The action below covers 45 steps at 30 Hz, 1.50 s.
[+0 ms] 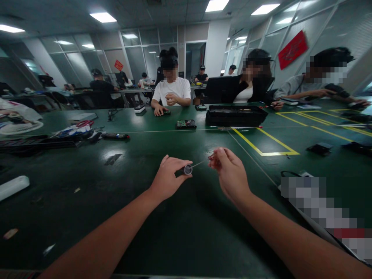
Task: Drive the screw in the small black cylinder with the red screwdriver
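Note:
Between the thumb and fingers of my left hand (170,174) is a small round metallic piece (188,169), its circular face toward me. My right hand (229,168) is closed on a thin tool (200,164) with a reddish handle, partly hidden by the fingers. The tool's slender shaft points left and its tip is at the round piece; whether it touches is too small to tell. Both hands are above the green table (162,240).
A black tray (236,116) and a green circuit board device (186,124) lie farther back. A dark pen-like tool (116,136) is at left, a white object (13,188) at far left. A pixelated item (322,205) lies right. People sit across the table.

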Each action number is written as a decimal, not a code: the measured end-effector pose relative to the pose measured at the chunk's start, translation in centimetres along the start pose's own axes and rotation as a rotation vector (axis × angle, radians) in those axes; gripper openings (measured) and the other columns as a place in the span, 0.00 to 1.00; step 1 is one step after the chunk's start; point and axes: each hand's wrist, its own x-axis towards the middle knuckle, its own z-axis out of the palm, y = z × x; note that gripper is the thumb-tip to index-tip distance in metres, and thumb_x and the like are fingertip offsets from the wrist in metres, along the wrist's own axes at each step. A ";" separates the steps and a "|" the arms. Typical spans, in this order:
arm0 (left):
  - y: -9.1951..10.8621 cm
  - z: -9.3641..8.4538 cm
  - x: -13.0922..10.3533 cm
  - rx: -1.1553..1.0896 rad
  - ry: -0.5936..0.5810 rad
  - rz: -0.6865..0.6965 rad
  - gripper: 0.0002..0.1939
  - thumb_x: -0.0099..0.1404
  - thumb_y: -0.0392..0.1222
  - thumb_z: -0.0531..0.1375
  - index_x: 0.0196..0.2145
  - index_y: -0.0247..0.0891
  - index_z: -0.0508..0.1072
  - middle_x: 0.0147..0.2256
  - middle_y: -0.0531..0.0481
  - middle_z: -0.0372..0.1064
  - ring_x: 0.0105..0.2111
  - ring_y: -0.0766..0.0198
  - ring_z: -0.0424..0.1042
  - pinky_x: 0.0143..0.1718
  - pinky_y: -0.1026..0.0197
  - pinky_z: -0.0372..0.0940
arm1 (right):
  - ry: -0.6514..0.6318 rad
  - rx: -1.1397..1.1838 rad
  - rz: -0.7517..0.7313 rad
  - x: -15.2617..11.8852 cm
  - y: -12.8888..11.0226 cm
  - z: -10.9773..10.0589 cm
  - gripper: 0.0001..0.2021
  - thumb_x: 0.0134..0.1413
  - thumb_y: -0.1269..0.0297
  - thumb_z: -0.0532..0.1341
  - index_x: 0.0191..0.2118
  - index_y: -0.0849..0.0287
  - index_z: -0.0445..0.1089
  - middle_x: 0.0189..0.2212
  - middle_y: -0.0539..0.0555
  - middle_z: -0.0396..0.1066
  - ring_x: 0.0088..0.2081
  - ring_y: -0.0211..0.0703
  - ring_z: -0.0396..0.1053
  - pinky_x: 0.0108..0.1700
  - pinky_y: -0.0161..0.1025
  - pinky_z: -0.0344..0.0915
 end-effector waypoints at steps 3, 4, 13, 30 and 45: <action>-0.3 -0.2 0.2 0.021 0.010 -0.029 0.18 0.63 0.43 0.68 0.51 0.49 0.76 0.50 0.50 0.76 0.52 0.54 0.71 0.66 0.36 0.46 | 0.058 0.011 0.031 0.5 0.6 -0.1 0.12 0.63 0.53 0.58 0.33 0.55 0.67 0.25 0.48 0.67 0.27 0.39 0.65 0.32 0.40 0.66; -0.4 -0.2 0.2 0.021 0.010 -0.047 0.18 0.63 0.43 0.68 0.51 0.49 0.76 0.50 0.50 0.76 0.52 0.54 0.71 0.66 0.35 0.46 | 0.053 -0.020 0.007 0.5 0.7 -0.2 0.11 0.64 0.53 0.58 0.34 0.55 0.67 0.26 0.48 0.68 0.27 0.39 0.66 0.33 0.40 0.65; -0.5 -0.1 0.1 0.037 -0.006 -0.064 0.19 0.62 0.43 0.68 0.52 0.49 0.76 0.48 0.51 0.77 0.50 0.53 0.71 0.63 0.36 0.50 | -0.030 -0.210 -0.230 -1.0 -0.8 0.0 0.08 0.68 0.57 0.54 0.40 0.53 0.66 0.30 0.49 0.70 0.32 0.41 0.69 0.36 0.41 0.67; -0.4 -0.1 0.1 0.066 -0.066 -0.084 0.21 0.61 0.41 0.69 0.52 0.49 0.76 0.46 0.52 0.76 0.49 0.55 0.70 0.61 0.40 0.52 | -0.083 -0.550 -0.428 -1.2 -1.2 -0.3 0.05 0.68 0.61 0.54 0.41 0.54 0.64 0.29 0.49 0.72 0.29 0.41 0.70 0.32 0.40 0.63; -1.1 0.3 0.5 -0.441 0.024 -0.332 0.17 0.65 0.45 0.64 0.51 0.40 0.74 0.47 0.47 0.74 0.48 0.57 0.72 0.52 0.55 0.64 | 0.027 -0.532 -0.460 -1.0 -1.1 -0.7 0.07 0.69 0.59 0.53 0.43 0.54 0.65 0.31 0.49 0.70 0.31 0.40 0.69 0.34 0.40 0.63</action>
